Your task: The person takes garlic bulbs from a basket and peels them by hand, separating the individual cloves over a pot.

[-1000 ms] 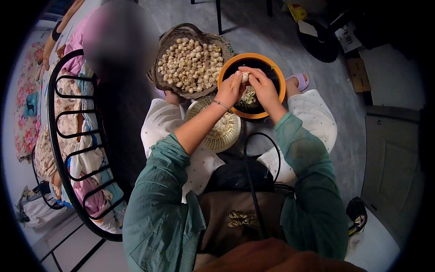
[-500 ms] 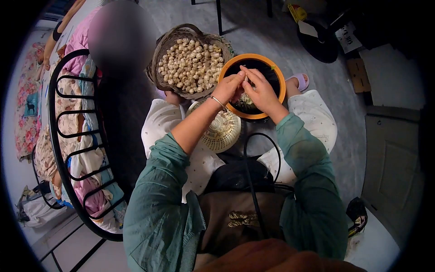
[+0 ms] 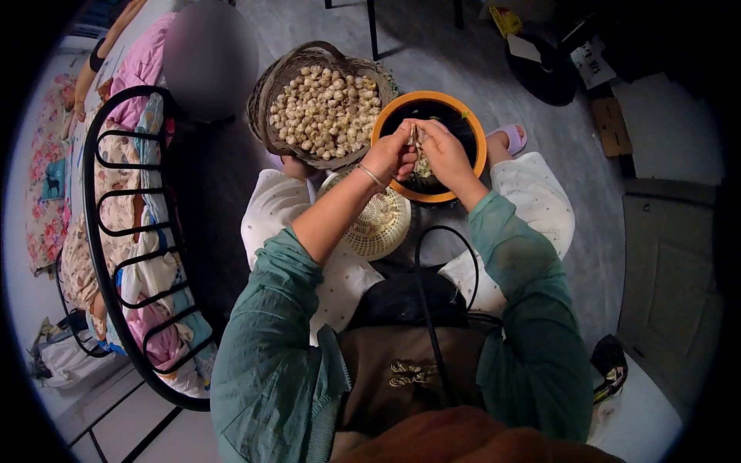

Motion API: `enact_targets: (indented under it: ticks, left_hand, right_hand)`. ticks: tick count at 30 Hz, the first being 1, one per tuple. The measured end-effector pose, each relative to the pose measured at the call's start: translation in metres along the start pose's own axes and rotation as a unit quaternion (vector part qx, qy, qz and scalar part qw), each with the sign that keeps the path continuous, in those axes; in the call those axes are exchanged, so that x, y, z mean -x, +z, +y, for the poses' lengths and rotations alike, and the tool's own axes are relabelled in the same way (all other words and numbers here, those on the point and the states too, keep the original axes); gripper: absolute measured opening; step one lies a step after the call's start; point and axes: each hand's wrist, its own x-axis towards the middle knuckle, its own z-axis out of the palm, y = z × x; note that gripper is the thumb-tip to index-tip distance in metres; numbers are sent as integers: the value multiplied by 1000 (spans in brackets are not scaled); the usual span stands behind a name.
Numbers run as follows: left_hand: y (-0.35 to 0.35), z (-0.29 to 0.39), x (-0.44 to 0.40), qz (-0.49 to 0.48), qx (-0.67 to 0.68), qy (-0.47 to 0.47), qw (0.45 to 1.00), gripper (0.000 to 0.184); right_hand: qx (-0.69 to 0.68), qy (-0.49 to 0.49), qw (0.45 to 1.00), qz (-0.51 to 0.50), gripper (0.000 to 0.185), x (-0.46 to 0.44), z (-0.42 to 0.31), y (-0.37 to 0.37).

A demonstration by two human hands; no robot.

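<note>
Person seated, leaning over work between the knees. Left hand point(image 3: 388, 160) and right hand point(image 3: 444, 154) meet above the near half of a dark tub with an orange rim point(image 3: 481, 147). Fingertips of both pinched together on a small pale piece point(image 3: 413, 137); fingers cover most of it, so its full shape cannot be told. Left hand's lower fingers curl toward the palm; how the two hands share the grip is not clear. Beneath, inside the tub, pale scraps point(image 3: 423, 171) on a dark lining.

Just left of the tub: woven basket point(image 3: 261, 116) holding many whitish garlic bulbs point(image 3: 328, 108), spread across its width. Nearer, a cream perforated colander point(image 3: 378, 224), partly under the left forearm, beside the white trousers point(image 3: 532, 193).

Bracelet point(image 3: 372, 176) on the left wrist; green sleeves point(image 3: 270, 309) pushed up. Lilac slipper point(image 3: 513, 139) on the right foot, right of the tub. Black cable point(image 3: 423, 293) loops between the legs.

Left edge: black metal rail point(image 3: 100, 224) with heaped bedding point(image 3: 139, 231) behind; at far left, another person's arm point(image 3: 108, 42), dark band on it. Far right: cardboard box point(image 3: 611, 127) on the floor.
</note>
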Motion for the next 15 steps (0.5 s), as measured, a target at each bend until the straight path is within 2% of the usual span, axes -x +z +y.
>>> enact_targets:
  ticks: [2,3,4,5,7,8,10,11,12,13,15]
  left_hand:
    - [-1,3,0,-37,18,-15,999,51]
    - [-2,4,0,-73,37,-31,996,51]
    - [-4,4,-1,-73,37,-31,996,51]
    - [-6,3,-2,-101,62,-37,992,52]
    - [-9,2,-3,-128,88,-43,987,54]
    - [-11,1,-4,-153,100,-42,982,53]
    - [-8,1,-3,-178,111,-40,977,52]
    - [-5,-1,-3,-140,89,0,986,51]
    - [-2,-2,-2,-102,66,39,992,51]
    - [0,-2,-3,-103,66,39,992,51]
    - [1,-2,-3,-81,52,54,994,49]
  right_hand:
    - [-32,33,999,5,30,-1,4,0]
    - [-174,111,978,-7,29,-2,9,0]
    - [-311,186,932,-19,29,-2,13,-1]
    - [-311,186,932,-19,29,-2,18,-2]
    - [-427,201,881,-25,22,-3,16,-6]
    - [-427,201,881,-25,22,-3,15,-5]
    - [-256,160,953,12,22,-5,8,-1]
    - [-256,160,953,13,22,-5,4,-1]
    - [-111,104,988,27,24,-4,-6,-2]
    - [37,45,997,41,28,-3,-12,-2]
    - [58,47,996,42,29,-3,-12,-2]
